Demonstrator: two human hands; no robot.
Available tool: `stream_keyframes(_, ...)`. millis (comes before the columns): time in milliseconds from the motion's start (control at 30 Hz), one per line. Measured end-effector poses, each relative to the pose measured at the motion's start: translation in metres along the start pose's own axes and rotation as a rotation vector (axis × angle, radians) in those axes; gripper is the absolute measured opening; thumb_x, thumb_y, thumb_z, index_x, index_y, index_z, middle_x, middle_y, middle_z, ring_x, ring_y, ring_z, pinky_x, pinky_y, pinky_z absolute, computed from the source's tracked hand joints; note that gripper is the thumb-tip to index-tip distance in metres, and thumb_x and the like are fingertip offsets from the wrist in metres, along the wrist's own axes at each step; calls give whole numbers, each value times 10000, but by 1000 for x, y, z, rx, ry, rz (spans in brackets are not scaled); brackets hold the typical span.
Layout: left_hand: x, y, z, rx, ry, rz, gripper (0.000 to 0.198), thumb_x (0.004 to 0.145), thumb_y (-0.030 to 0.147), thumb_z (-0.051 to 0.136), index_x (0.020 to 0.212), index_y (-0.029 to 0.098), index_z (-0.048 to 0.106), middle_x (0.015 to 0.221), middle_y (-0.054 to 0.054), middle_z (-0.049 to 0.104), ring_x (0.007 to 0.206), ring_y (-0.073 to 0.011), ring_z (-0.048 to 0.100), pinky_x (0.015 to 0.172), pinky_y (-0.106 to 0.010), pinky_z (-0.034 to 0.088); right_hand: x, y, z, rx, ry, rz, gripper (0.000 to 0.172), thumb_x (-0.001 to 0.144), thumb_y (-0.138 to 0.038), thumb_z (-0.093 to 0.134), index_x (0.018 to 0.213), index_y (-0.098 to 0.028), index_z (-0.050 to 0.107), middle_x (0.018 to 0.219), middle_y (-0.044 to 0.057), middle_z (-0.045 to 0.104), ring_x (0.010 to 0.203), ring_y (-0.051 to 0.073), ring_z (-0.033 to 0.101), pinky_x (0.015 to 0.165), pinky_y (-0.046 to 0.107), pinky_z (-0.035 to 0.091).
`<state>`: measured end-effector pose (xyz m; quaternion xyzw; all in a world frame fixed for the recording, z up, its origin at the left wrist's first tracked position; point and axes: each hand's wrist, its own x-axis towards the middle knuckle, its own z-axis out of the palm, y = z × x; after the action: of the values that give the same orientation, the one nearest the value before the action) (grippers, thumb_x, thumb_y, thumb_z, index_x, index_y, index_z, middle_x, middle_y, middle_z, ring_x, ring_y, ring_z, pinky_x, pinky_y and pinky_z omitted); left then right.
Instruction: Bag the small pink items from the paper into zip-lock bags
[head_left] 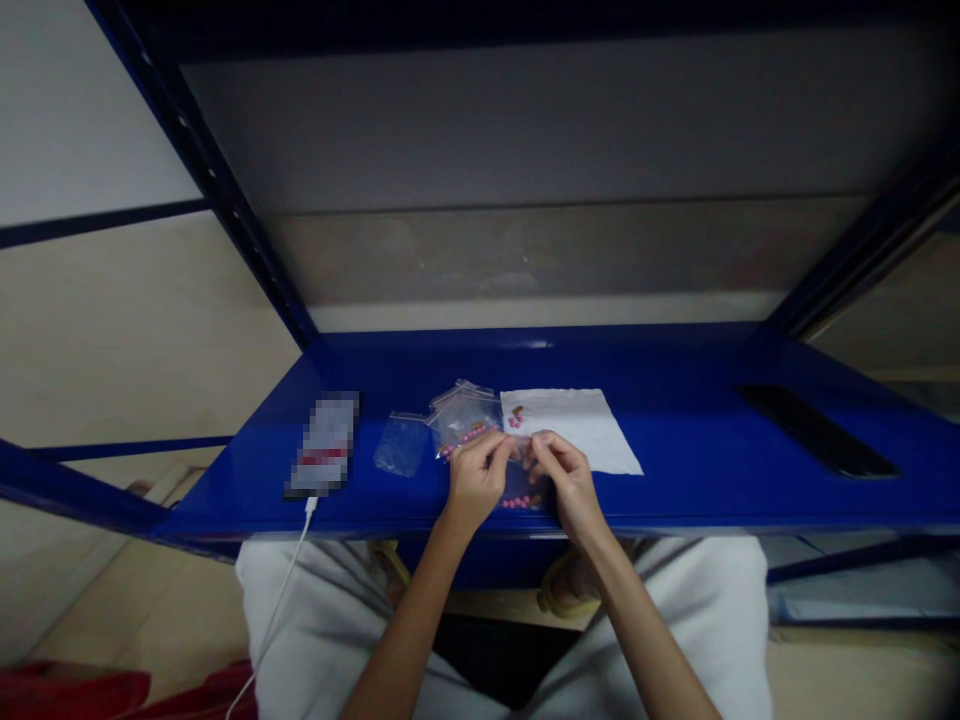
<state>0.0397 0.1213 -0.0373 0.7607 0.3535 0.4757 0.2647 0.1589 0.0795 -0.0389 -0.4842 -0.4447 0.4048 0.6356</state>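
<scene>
Pink pills [517, 502], zip bag [529, 480], left hand [477, 480], right hand [570, 485] pinching, phone [322, 445] pixelated

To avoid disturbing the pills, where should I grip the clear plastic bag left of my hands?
Pinch the clear plastic bag at its left edge, coming from the left: it lies flat on the blue shelf, and the pink-pill bag crowds its right.

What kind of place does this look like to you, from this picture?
Probably a storeroom or makeshift work corner: a blue metal shelf serves as a bench, with small clear zip bags, a white paper sheet and a phone on a cable.
</scene>
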Motion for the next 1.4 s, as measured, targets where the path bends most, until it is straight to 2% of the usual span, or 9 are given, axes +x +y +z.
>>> stream_keyframes(300, 0, -1, 3, -36, -47, -11, 277, 858, 252, 437, 661, 184, 620, 538, 10, 608, 485, -109, 560, 493, -206, 420, 0, 8, -3, 18, 44, -14, 267, 810, -400, 539, 652, -199, 465, 557, -53, 421, 483, 90, 377, 473, 205, 309)
stream_keyframes(467, -1, -5, 3, -97, -70, -29, 302, 888, 259, 380, 743, 189, 636, 667, -3, 671, 507, -106, 581, 518, -210, 449, 1, 7, -1, 38, 30, -13, 258, 803, -408, 546, 665, -191, 517, 609, -30, 460, 537, 105, 412, 501, 217, 328)
stream_keyframes(633, -4, -5, 2, 4, -5, 12, 327, 885, 216, 371, 718, 177, 649, 646, -13, 672, 546, -122, 604, 586, -228, 465, 1, 9, -1, 48, 44, -31, 294, 815, -417, 527, 634, -187, 491, 576, -39, 434, 534, 101, 404, 517, 213, 330)
stream_keyframes(833, -6, -5, 4, 132, 61, 128, 298, 867, 182, 397, 732, 163, 662, 647, -24, 672, 600, -118, 623, 603, -197, 450, 4, 11, -1, -31, 55, 1, 339, 793, -461, 539, 616, -195, 426, 470, -79, 325, 412, 70, 294, 399, 188, 238)
stream_keyframes(1033, -9, -3, 0, 142, 237, 89, 328, 864, 221, 404, 647, 157, 642, 527, -10, 617, 471, -100, 558, 545, -194, 426, 2, 2, 6, 4, -96, 36, 326, 810, -506, 481, 728, -191, 507, 532, -39, 513, 420, 87, 468, 400, 192, 369)
stream_keyframes(1200, -18, 4, -15, 163, 211, -46, 312, 862, 276, 410, 692, 162, 646, 537, -6, 609, 485, -110, 554, 539, -206, 425, 2, -5, 13, -45, -207, 45, 296, 725, -470, 610, 793, -186, 559, 503, -45, 535, 389, 101, 504, 377, 205, 409)
stream_keyframes(1267, -21, 6, -27, 178, 194, -62, 217, 821, 303, 491, 879, 167, 650, 653, -16, 650, 534, -116, 572, 531, -208, 427, 8, -9, 13, -78, -164, 52, 315, 720, -481, 606, 818, -184, 570, 497, -40, 553, 331, 98, 478, 334, 210, 382)
stream_keyframes(1333, -22, 4, -42, 207, 230, -61, 292, 782, 316, 551, 1031, 174, 603, 812, -43, 669, 618, -129, 594, 532, -216, 435, 20, -12, 12, -100, -68, 44, 352, 717, -504, 593, 851, -180, 573, 538, -21, 597, 291, 99, 461, 305, 222, 357)
stream_keyframes(1400, -20, -5, -57, 271, 295, -69, 270, 809, 306, 510, 1030, 181, 603, 946, -74, 654, 768, -157, 611, 614, -243, 468, 35, -14, 13, -117, 31, 21, 398, 706, -525, 588, 890, -172, 575, 607, 9, 644, 283, 106, 466, 296, 233, 351)
